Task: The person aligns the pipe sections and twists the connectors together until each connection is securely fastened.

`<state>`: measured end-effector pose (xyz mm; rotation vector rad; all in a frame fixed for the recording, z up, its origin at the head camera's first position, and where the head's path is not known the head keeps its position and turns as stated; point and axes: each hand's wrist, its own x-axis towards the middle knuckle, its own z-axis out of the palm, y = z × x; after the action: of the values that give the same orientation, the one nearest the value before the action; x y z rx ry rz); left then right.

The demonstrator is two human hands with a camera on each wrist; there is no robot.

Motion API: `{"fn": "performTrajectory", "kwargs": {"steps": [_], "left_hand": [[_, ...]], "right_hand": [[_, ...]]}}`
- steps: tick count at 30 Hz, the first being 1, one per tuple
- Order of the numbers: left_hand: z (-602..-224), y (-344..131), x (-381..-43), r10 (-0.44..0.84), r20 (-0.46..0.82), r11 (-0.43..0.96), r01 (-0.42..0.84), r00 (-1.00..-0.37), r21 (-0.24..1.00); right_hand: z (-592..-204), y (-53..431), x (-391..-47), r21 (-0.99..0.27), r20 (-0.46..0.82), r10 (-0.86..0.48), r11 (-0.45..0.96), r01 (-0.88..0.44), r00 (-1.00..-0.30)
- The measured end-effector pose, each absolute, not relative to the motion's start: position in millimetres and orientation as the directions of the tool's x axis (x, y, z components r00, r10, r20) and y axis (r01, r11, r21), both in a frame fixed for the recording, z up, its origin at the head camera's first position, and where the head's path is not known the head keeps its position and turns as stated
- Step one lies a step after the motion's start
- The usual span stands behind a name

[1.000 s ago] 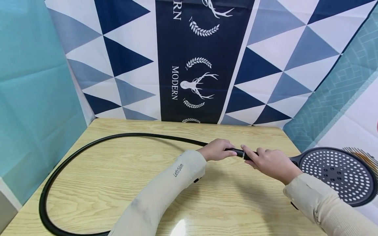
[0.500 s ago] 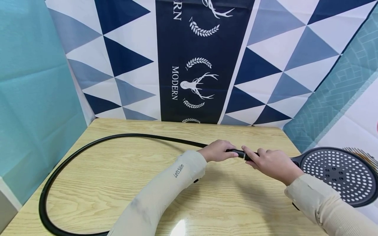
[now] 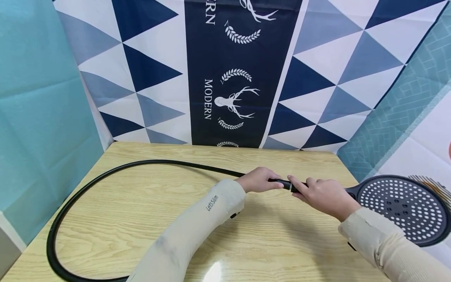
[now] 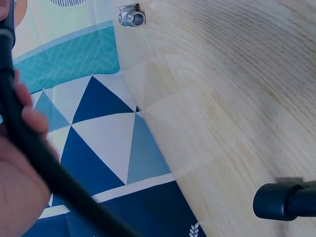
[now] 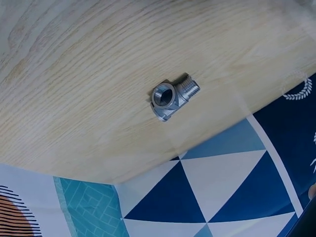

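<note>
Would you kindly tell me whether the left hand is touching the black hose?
Touching: the left wrist view shows the left hand with fingers curled round the black hose.

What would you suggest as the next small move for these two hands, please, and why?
Perhaps the left hand should twist the hose slightly while the right hand steadies the shower head: the hands grip either side of the silver ring, where both pieces appear to meet in line, though how tightly cannot be seen.
</note>
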<state>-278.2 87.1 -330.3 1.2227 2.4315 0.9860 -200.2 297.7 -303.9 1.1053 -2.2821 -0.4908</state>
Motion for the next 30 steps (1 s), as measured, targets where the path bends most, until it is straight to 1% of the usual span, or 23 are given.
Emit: {"fn": "performTrajectory", "kwargs": {"steps": [2, 4, 14, 24, 26, 30], "left_hand": [[-330.5, 87.2, -278.1, 0.778, 0.034, 0.437, 0.579, -0.627, 0.688], [-329.9, 87.3, -277.9, 0.775, 0.017, 0.453, 0.575, -0.631, 0.681], [-329.2, 84.7, -279.3, 0.777, 0.082, 0.444, 0.634, -0.625, 0.633], [-332.7, 82.2, -279.6, 0.770, 0.154, 0.424, 0.677, -0.619, 0.602], [-333.4, 81.7, -279.6, 0.770, 0.151, 0.426, 0.676, -0.620, 0.601], [-335.2, 82.9, -279.0, 0.770, 0.097, 0.457, 0.651, -0.631, 0.606]], "right_hand": [[-305.1, 297.1, -200.1, 0.540, 0.318, -0.802, 0.592, -0.598, -0.506], [-306.2, 296.7, -200.0, 0.540, 0.323, -0.801, 0.593, -0.598, -0.504], [-309.1, 297.3, -201.3, 0.551, 0.353, -0.809, 0.586, -0.594, -0.471], [-309.4, 293.6, -202.4, 0.555, 0.350, -0.807, 0.587, -0.589, -0.475], [-309.5, 293.3, -202.8, 0.555, 0.348, -0.807, 0.587, -0.589, -0.476], [-312.0, 293.7, -203.2, 0.560, 0.354, -0.810, 0.584, -0.588, -0.467]]}}
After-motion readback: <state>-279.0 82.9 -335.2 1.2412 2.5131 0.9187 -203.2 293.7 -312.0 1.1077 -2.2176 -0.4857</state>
